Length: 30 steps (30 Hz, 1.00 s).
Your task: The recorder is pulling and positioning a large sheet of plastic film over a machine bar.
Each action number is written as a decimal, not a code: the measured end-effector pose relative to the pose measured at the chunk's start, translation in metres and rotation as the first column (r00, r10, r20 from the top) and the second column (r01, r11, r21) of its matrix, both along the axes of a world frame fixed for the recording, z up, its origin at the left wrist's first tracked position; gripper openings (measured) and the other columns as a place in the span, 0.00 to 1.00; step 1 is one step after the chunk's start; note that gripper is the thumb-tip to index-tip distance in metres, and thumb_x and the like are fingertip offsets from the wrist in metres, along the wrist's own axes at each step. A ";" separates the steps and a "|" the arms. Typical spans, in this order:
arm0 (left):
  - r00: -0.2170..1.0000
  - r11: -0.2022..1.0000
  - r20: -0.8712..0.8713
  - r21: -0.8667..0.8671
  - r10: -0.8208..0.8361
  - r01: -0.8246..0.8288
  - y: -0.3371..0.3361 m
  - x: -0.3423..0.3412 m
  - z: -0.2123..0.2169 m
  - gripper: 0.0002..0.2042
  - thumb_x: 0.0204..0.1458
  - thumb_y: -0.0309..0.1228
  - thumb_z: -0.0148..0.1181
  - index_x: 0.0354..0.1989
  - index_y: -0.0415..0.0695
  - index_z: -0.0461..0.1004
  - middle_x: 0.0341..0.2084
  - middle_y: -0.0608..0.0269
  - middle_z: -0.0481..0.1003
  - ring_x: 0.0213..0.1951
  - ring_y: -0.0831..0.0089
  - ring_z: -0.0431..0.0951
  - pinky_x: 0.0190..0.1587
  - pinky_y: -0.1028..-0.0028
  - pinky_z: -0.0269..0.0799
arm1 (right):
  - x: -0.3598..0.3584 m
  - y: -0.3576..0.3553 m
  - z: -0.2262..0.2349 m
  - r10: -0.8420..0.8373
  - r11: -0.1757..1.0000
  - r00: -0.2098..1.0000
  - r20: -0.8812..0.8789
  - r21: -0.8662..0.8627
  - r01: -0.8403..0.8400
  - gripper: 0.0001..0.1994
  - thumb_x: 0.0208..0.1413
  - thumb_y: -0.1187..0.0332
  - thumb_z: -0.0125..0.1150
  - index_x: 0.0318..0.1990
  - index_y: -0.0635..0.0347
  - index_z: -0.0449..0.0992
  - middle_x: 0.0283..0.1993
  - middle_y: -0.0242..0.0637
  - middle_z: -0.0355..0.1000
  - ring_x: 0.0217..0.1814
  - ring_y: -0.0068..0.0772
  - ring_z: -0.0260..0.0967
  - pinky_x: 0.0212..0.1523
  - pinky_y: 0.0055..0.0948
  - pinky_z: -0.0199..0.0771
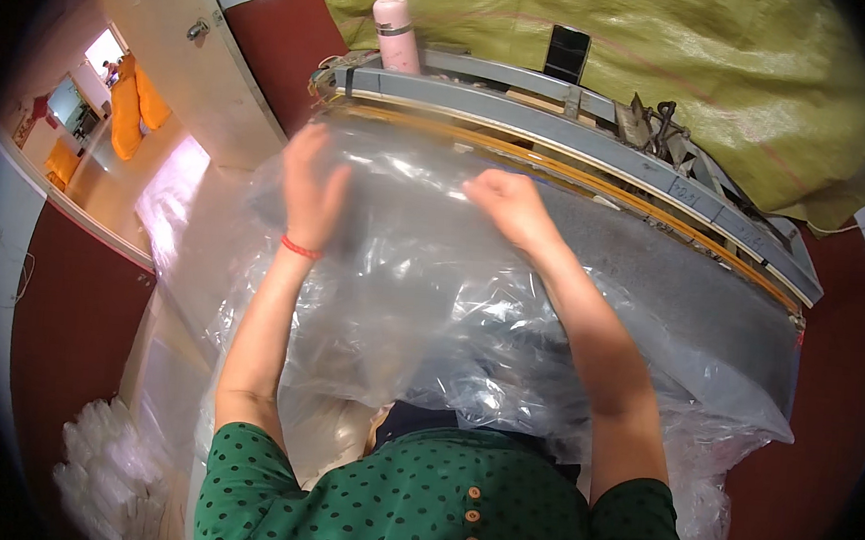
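A large sheet of clear plastic film [403, 268] spreads over the table before me and hangs in crinkled folds down its near side. Over its far left part is my left hand [315, 192], slightly blurred, thumb held apart from the raised fingers. A red cord circles that wrist. My right hand [509, 207] is closed, its fingertips pinching the film near the far middle; the exact edge in its grip is hard to make out. Both forearms pass above the film.
Along the table's far side runs a long grey metal bar machine [562, 134] with orange strips. A pink flask [397, 37] and dark metal clamps [658, 125] stand there. Yellow-green woven sheeting [687, 67] hangs behind. Bundled clear plastic [113, 468] lies lower left, near an open door [182, 52].
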<state>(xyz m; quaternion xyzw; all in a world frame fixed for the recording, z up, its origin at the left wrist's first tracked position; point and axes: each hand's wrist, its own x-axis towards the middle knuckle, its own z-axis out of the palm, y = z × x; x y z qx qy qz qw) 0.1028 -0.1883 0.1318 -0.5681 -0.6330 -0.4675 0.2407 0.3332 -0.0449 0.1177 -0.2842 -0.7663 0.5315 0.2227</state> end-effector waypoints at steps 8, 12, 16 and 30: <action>0.973 0.468 -0.004 -0.877 -0.230 0.107 -0.129 0.034 -0.146 0.38 0.38 0.37 0.60 0.59 0.48 0.47 0.61 0.53 0.40 0.61 0.49 0.38 0.56 0.46 0.39 | 0.298 0.069 -0.056 -0.766 0.531 0.640 -0.055 0.506 0.680 0.09 0.45 0.67 0.59 0.23 0.65 0.72 0.18 0.31 0.67 0.22 0.16 0.58 0.27 0.20 0.61; 0.785 -0.126 0.397 -0.914 -0.476 0.385 -0.159 0.081 -0.178 0.30 0.41 0.36 0.58 0.54 0.45 0.56 0.51 0.51 0.58 0.53 0.56 0.59 0.50 0.60 0.58 | 0.420 0.048 -0.072 -0.887 0.373 0.461 -0.019 0.558 0.741 0.10 0.46 0.66 0.58 0.25 0.65 0.72 0.18 0.33 0.67 0.23 0.17 0.59 0.27 0.20 0.61; 0.658 -0.078 0.622 -0.749 -0.424 0.658 -0.085 0.116 -0.073 0.12 0.46 0.33 0.53 0.39 0.43 0.72 0.32 0.53 0.73 0.34 0.60 0.74 0.37 0.70 0.69 | 0.459 0.027 -0.071 -0.939 0.305 0.339 0.057 0.591 0.746 0.10 0.46 0.66 0.57 0.27 0.65 0.73 0.19 0.32 0.67 0.23 0.17 0.59 0.27 0.20 0.61; 0.937 0.707 0.247 -0.615 -0.248 0.350 0.084 0.151 -0.072 0.14 0.38 0.35 0.64 0.32 0.41 0.73 0.22 0.63 0.69 0.24 0.72 0.70 0.29 0.74 0.65 | 0.472 0.025 -0.072 -0.923 0.303 0.383 -0.029 0.557 0.773 0.10 0.47 0.66 0.57 0.28 0.66 0.72 0.20 0.32 0.67 0.24 0.18 0.59 0.28 0.19 0.61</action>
